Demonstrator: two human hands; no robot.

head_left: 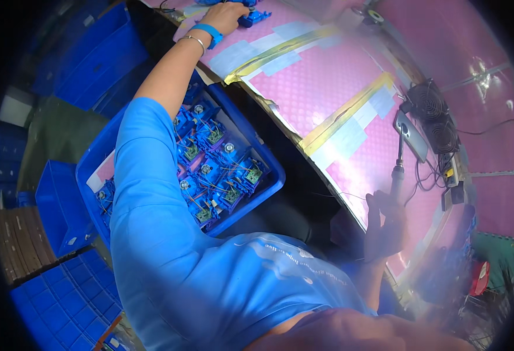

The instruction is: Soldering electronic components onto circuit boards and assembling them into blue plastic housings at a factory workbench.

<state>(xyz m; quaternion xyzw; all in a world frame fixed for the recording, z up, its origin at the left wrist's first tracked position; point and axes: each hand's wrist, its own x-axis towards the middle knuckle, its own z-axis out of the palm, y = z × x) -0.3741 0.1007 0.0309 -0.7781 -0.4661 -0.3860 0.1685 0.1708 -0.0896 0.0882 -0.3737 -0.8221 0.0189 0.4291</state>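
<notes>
My left arm reaches out to the far edge of the bench, where my left hand (226, 17), with a blue band and a bangle at the wrist, closes its fingers on a blue plastic assembly (255, 19). Part of that assembly is hidden by the hand and cut off by the picture's edge. At the right, my right hand (385, 228), in a dark glove, grips a soldering iron (398, 171) by its handle, the tip pointing away from me. A thin wire runs leftward from near the right fingers.
A blue bin (275, 182) below the bench holds several blue assemblies (205, 169) with green boards and loose wires. On the pink bench mat (303, 99) lies a grey phone-like device (412, 136), beside black fans (427, 100) and a power strip (447, 168). Blue crates (102, 58) stand left.
</notes>
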